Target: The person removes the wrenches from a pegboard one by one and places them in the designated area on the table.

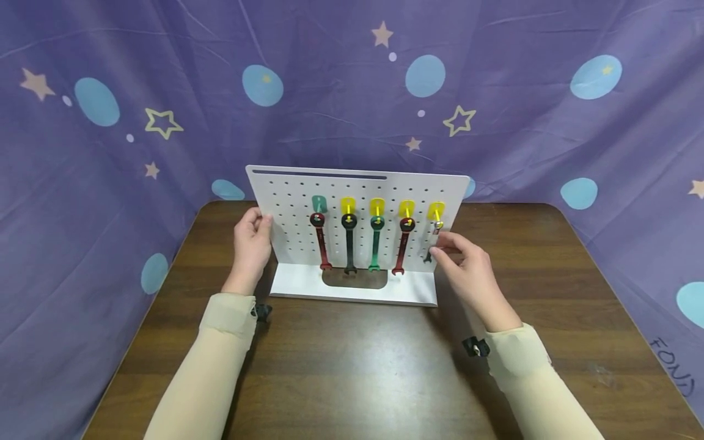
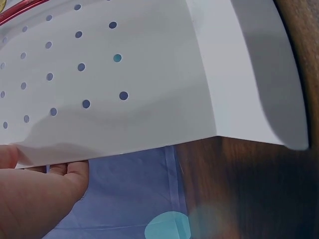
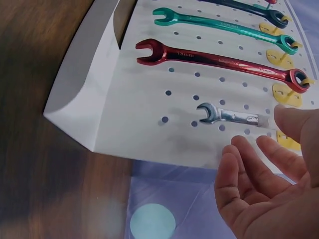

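A white pegboard (image 1: 297, 258) stands upright on its flat base. My left hand (image 1: 253, 241) grips its left edge, thumb in front and fingers behind. Combination wrenches hang on hooks in a row: a red one (image 1: 322, 244), a black one (image 1: 349, 244), a green one (image 1: 376, 244), another red one (image 1: 403, 244) and a small silver one (image 3: 234, 116) at the right end. Beside the silver wrench is my right hand (image 1: 467, 269), its fingers loosely bent and apart from the thumb. In the right wrist view the thumb hides the silver wrench's ring end.
One hook is green (image 1: 319, 200); the others, such as the yellow hook (image 1: 348, 203), are yellow. The board rests on a brown wooden table (image 1: 352, 360). Behind it hangs a purple curtain (image 1: 341, 122) with stars and blue ovals.
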A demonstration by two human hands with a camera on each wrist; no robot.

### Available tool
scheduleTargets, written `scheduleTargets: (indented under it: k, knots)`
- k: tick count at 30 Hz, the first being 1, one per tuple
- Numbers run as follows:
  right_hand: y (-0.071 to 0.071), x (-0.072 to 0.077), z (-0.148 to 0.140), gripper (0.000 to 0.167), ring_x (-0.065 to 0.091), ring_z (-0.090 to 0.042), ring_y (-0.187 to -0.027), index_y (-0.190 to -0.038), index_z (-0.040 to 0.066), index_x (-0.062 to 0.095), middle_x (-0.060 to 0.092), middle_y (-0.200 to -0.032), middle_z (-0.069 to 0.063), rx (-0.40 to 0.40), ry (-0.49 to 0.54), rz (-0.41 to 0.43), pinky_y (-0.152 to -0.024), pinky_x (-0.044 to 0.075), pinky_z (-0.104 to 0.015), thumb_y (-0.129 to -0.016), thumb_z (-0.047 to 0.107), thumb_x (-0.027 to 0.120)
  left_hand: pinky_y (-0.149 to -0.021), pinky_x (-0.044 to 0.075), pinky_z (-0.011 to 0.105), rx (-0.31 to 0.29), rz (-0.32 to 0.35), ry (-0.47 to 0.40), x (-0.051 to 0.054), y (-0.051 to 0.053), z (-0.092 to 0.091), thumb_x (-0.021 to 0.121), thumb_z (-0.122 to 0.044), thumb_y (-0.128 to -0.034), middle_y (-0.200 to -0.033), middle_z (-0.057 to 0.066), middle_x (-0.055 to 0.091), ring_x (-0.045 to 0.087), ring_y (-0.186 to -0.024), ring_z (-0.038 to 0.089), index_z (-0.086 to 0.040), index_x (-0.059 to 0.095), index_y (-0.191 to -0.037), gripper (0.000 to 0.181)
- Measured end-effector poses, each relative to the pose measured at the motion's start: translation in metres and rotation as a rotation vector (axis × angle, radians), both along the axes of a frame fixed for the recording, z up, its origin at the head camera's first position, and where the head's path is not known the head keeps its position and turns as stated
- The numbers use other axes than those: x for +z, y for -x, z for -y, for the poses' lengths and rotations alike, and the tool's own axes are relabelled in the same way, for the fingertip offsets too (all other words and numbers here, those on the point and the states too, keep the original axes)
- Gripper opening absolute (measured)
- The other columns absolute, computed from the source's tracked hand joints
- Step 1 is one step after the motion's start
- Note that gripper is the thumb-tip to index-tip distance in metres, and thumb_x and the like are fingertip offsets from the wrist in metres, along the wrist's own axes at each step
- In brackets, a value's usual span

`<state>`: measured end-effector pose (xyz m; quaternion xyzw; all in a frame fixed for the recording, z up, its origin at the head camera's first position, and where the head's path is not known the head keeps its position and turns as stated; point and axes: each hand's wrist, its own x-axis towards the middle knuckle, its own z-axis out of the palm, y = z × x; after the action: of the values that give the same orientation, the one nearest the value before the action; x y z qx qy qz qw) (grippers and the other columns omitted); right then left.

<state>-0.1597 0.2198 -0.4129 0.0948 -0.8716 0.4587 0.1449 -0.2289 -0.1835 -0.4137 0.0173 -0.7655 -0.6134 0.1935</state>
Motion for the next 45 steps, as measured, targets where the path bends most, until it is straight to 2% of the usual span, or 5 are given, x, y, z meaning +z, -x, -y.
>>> scheduleTargets:
  k: [11,24,31,37,45]
  knots:
    - [0.007,-0.007,0.006,0.019,0.066,-0.020,-0.091,-0.112,0.002,0.071,0.071,-0.102,-0.008,0.014,0.078,0.011,-0.072,0.053,-0.022,-0.100,0.016,0.068,-0.059,0.036,0.024,0.005,0.014,0.007,-0.002,-0.002,-0.001,0.052,-0.008,-0.1070,-0.084,0.022,0.056,0.045,-0.070,0.015,0.008,0.062,-0.116,0.021]
    - [0.009,-0.011,0.003,0.020,0.064,-0.022,-0.081,-0.108,0.002,0.076,0.072,-0.100,-0.010,-0.022,0.094,0.020,-0.066,0.049,-0.019,-0.101,0.019,0.068,-0.058,0.035,0.024,0.007,0.002,0.008,0.003,-0.001,-0.003,0.052,-0.007,-0.1066,-0.084,0.024,0.055,0.043,-0.068,0.014,0.007,0.062,-0.116,0.020]
    - [0.005,-0.014,0.002,0.022,0.066,-0.029,-0.081,-0.107,0.001,0.076,0.073,-0.095,-0.012,-0.027,0.111,0.031,-0.068,0.050,-0.019,-0.100,0.020,0.068,-0.062,0.039,0.025,0.011,0.009,0.010,0.002,0.000,-0.001,0.052,-0.008,-0.1070,-0.087,0.025,0.057,0.047,-0.073,0.016,0.008,0.062,-0.116,0.021]
    - [-0.002,-0.013,0.000,0.020,0.066,-0.020,-0.076,-0.104,0.000,0.075,0.072,-0.090,-0.012,-0.030,0.134,0.017,-0.067,0.051,-0.020,-0.101,0.018,0.067,-0.063,0.039,0.026,0.009,0.000,0.010,0.003,-0.001,-0.002,0.052,-0.008,-0.1068,-0.087,0.024,0.058,0.048,-0.074,0.020,0.007,0.062,-0.116,0.020]
    - [-0.012,-0.008,0.000,0.019,0.054,-0.013,-0.066,-0.102,-0.002,0.075,0.070,-0.087,-0.012,-0.031,0.146,0.013,-0.057,0.044,-0.021,-0.102,0.014,0.064,-0.062,0.039,0.026,0.014,-0.007,0.007,0.002,0.000,-0.003,0.052,-0.006,-0.1064,-0.086,0.023,0.058,0.048,-0.074,0.022,0.007,0.062,-0.116,0.020]
